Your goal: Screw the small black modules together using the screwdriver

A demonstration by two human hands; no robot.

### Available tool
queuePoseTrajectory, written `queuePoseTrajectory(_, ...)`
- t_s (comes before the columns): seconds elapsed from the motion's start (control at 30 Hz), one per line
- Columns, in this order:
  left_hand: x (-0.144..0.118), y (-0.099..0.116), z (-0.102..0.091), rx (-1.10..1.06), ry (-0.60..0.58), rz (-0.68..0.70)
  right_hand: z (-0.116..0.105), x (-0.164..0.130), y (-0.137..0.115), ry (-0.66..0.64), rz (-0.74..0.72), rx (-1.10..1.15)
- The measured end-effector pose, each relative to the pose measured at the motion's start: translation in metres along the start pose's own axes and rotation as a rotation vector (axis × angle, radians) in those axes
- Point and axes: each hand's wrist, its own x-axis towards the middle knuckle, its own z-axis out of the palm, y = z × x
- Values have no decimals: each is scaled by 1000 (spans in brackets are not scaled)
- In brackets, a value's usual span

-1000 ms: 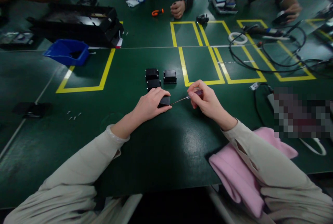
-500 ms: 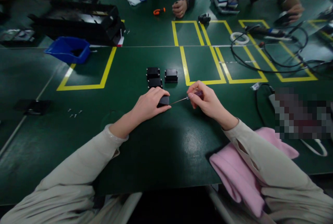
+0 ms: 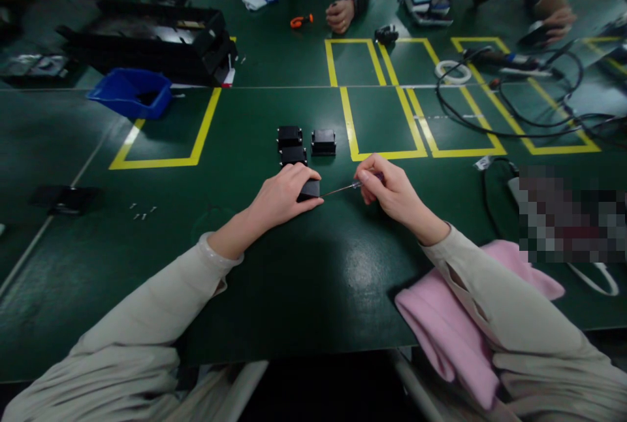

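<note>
While left hand [image 3: 281,196] presses down on small black box [image 3: 309,189] on counter [image 3: 294,291], right hand [image 3: 392,193] pinches thin screwdriver [image 3: 343,188], tip at box's right side. Box looks light, rigid, likely plastic; grip by side walls. Three more boxes [image 3: 304,143] just beyond left hand.

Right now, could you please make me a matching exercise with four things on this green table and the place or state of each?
Things:
1. small black box
2. screwdriver
3. blue bin
4. pink cloth

Places or states:
A. lies under the right forearm at the near table edge
B. stands on the far left beside a large black tray
C. held down by the left hand
D. pinched in the right hand, tip at the box

Pairs: 1-C, 2-D, 3-B, 4-A
</note>
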Motion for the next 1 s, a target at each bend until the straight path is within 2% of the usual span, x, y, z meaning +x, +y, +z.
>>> queuePoseTrajectory(0.67, 0, 0, 0, -6, 3, 12, -3, -1, 1, -9, -33, -82)
queuePoseTrajectory(1.0, 1, 1, -1, -18, 6, -3, 0, 0, 2, 54, 46, -32)
